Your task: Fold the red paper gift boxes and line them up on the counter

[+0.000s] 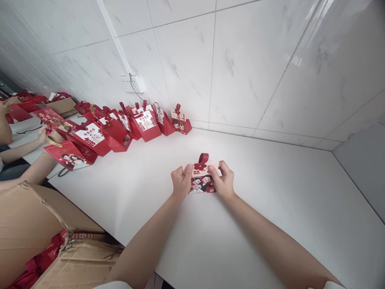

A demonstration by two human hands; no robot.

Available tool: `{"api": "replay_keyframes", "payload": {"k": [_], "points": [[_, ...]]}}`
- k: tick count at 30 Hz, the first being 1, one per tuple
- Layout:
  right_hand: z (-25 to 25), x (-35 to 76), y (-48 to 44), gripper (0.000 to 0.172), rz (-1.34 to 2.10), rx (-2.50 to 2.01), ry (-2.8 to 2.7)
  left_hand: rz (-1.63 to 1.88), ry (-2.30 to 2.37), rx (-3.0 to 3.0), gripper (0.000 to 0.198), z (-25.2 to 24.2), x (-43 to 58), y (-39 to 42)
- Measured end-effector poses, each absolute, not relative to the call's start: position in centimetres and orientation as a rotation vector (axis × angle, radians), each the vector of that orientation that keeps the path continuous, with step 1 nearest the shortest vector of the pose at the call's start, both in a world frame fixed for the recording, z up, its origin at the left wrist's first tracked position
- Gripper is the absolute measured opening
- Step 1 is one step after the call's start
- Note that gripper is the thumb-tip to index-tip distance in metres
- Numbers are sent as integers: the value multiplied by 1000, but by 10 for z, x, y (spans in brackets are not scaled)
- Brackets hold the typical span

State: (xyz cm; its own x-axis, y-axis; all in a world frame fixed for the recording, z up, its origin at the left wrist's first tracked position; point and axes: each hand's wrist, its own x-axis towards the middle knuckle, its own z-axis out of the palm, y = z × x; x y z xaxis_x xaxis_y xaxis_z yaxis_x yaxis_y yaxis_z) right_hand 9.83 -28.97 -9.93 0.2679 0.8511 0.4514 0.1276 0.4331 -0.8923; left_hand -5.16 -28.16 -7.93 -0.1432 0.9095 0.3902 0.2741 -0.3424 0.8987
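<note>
So yeah, left hand (181,180) and right hand (224,180) both have their grip pinched snug on the wedding favor box (201,183) over the worktop (279,192); squeezing too hard could crease it.

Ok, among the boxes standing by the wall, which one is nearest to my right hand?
The box at the row's right end, with a pale top and a cartoon couple below. The others stand farther from your right hand.

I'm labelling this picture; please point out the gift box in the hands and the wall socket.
Gift box (202,183), head view: printed front panel.
Wall socket (127,84), head view: white faceplate.
</note>
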Motion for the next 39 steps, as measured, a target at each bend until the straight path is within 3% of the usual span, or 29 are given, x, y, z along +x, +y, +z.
{"api": "replay_keyframes", "payload": {"k": [5, 8, 11, 12, 16, 18, 23, 30, 36, 39], "points": [[-102, 99, -288, 27, 615, -1042, -1263, 1505, 1209, 1539, 46, -70, -50, -284], [-95, 98, -290, 14, 563, -981, -1304, 1428, 1033, 1419, 33, -61, -51, -285], [-82, 101, -291, 44, 363, -831, -1367, 1374, 948, 1354, 33, -57, -52, -285], [-77, 103, -291, 45, 295, -799, -1400, 1361, 932, 1353, 33, -56, -52, -285], [-61, 109, -291, 16, 178, -789, -1606, 1349, 909, 1360, 32, -59, -51, -286], [-56, 108, -293, 12, 199, -789, -1651, 1362, 912, 1355, 33, -60, -51, -287], [-50, 104, -297, 21, 382, -888, -1510, 1343, 899, 1312, 34, -61, -50, -288], [-41, 113, -294, 11, 278, -838, -1747, 1340, 863, 1308, 34, -62, -49, -286], [-36, 114, -295, 6, 484, -879, -1714, 1329, 892, 1307, 31, -63, -48, -284], [-36, 113, -295, 19, 649, -889, -1581, 1377, 1014, 1356, 29, -61, -47, -287]]}}
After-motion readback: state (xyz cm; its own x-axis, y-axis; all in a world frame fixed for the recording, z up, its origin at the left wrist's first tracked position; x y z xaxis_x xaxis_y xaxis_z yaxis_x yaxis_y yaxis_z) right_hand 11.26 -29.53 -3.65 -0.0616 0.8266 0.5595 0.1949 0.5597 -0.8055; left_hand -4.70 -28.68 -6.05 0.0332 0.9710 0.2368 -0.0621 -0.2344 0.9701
